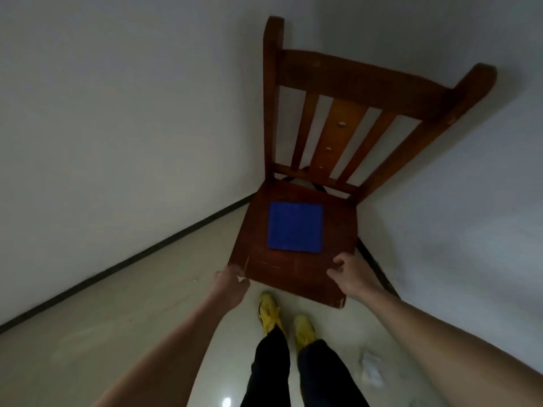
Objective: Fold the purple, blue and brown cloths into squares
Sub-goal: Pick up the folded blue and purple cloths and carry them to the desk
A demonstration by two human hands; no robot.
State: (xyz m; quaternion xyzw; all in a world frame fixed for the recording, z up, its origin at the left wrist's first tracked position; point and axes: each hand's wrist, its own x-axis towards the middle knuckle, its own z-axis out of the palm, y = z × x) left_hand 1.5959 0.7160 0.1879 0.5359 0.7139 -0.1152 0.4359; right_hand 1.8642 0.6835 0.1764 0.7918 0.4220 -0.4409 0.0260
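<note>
A blue cloth lies folded into a flat square in the middle of the seat of a brown wooden chair. My left hand is at the seat's front left corner, fingers curled against its edge. My right hand hovers over the front right part of the seat, fingers loosely curled and holding nothing. Neither hand touches the blue cloth. No purple or brown cloth is visible.
The chair stands in a corner between two white walls, its slatted back toward the corner. My feet in yellow shoes stand on the pale glossy floor just in front. A crumpled white scrap lies on the floor at lower right.
</note>
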